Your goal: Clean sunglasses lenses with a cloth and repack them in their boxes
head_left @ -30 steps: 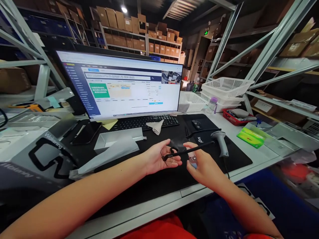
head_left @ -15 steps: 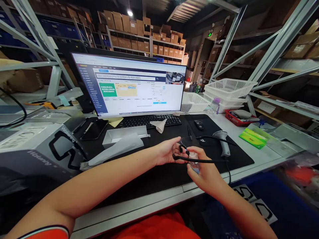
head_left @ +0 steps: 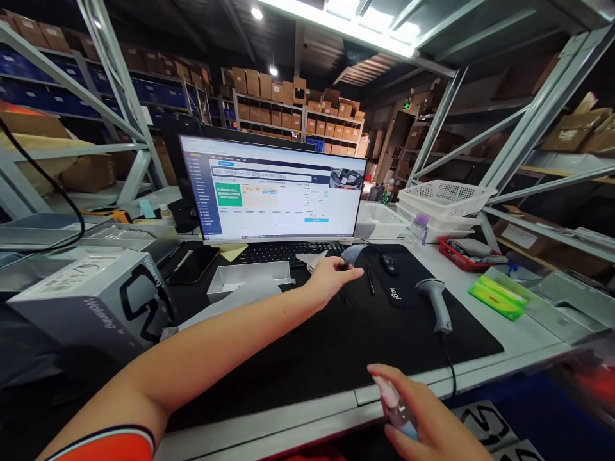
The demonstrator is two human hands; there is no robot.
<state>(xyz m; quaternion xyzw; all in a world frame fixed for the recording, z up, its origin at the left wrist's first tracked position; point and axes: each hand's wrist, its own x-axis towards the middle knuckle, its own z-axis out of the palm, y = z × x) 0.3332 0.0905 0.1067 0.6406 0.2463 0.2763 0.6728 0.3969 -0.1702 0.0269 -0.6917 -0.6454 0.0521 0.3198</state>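
Over the desk mat, my left hand [head_left: 330,280] is closed, its thumb stretched to the right. Most of what it holds is hidden behind the fingers: what looks like black glasses, with a see-through lens [head_left: 354,255] showing past the knuckles. A folded pale cloth [head_left: 310,260] lies by the keyboard, right behind this hand. Low at the desk's front edge, my right hand [head_left: 423,419] grips a small clear spray bottle [head_left: 398,410] with a whitish top, tilted, one finger near its nozzle. The bottle is slightly blurred.
The monitor [head_left: 283,192] and keyboard [head_left: 273,252] stand behind. An open white box [head_left: 250,276], a phone [head_left: 193,266] and a grey product box [head_left: 110,301] are left. To the right are a mouse [head_left: 389,264], a barcode scanner [head_left: 436,304] and a green tissue pack [head_left: 497,296].
My hands have separated. The right hand has drawn down toward me with the spray bottle, while the left has moved slightly up and left, toward the keyboard. The camera view has tilted upward.
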